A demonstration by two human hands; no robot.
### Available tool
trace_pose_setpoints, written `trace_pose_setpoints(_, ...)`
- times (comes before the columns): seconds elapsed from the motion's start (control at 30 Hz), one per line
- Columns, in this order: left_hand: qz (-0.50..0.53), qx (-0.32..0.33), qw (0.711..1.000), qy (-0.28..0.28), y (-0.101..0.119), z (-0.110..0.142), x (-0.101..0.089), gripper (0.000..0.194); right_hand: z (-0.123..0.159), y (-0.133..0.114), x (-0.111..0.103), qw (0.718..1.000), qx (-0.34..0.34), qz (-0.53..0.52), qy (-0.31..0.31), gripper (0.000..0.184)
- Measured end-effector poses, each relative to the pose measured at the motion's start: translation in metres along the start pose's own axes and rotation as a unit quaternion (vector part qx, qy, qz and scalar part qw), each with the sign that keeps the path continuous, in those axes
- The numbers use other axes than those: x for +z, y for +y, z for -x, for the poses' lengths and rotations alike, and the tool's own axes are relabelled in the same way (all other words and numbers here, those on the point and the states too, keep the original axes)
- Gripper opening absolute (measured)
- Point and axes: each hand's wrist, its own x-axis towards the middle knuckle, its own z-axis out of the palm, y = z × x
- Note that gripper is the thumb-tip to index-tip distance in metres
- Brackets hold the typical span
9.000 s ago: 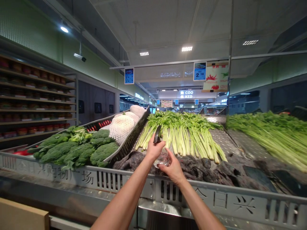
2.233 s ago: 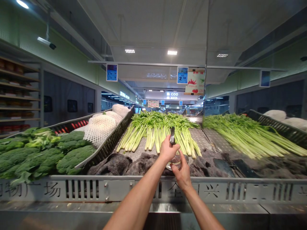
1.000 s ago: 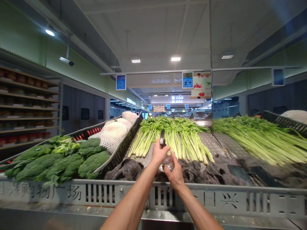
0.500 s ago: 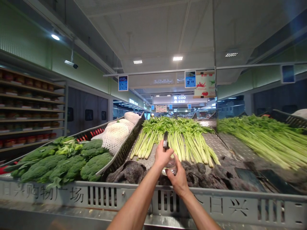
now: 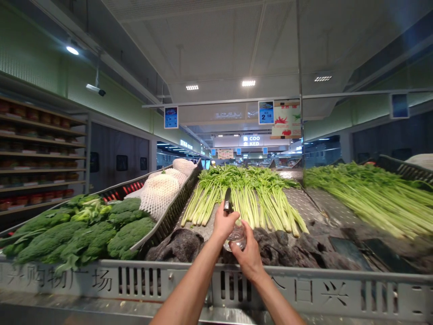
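Note:
Both hands hold a clear spray bottle in front of the celery. My left hand is closed round its upper part, and the black nozzle points forward above my thumb. My right hand grips the clear body from the right, thumb and fingers curled round it. Most of the bottle is hidden by my fingers. Beyond them, a wide row of celery lies with its leaves away from me. Crumpled dark grey cloth lies beneath and beside the hands. No spray can be made out.
A grey slotted rail runs along the stand's front. Left are broccoli and produce in white foam nets, behind a black crate wall. A mirror at right reflects the celery. Price signs hang overhead.
My view has swung right and then back left over these seconds, shifting slightly left again in the last half second. Both hands keep the same grip on the spray bottle throughout.

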Motion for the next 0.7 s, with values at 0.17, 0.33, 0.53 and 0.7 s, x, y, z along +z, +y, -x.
trace_pose_setpoints(0.17, 0.012, -0.007, 1.000, 0.008, 0.000, 0.001, -0.006, 0.021, 0.000, -0.001, -0.001, 1.000, -0.006, 0.017, -0.018, 0.059)
trace_pose_setpoints(0.33, -0.003, -0.001, 1.000, 0.025, 0.005, 0.004, -0.015, 0.018, 0.001, -0.006, 0.001, 0.998, -0.040, 0.006, -0.054, 0.062)
trace_pose_setpoints(0.53, -0.028, 0.001, 0.999, 0.021, 0.018, 0.008, -0.029, 0.021, 0.005, -0.015, 0.016, 0.998, -0.049, -0.025, -0.042, 0.062)
trace_pose_setpoints(0.7, -0.063, 0.009, 0.997, 0.050, 0.023, 0.009, -0.044, 0.016, 0.006, -0.021, 0.028, 0.997, -0.055, -0.032, -0.054, 0.063)
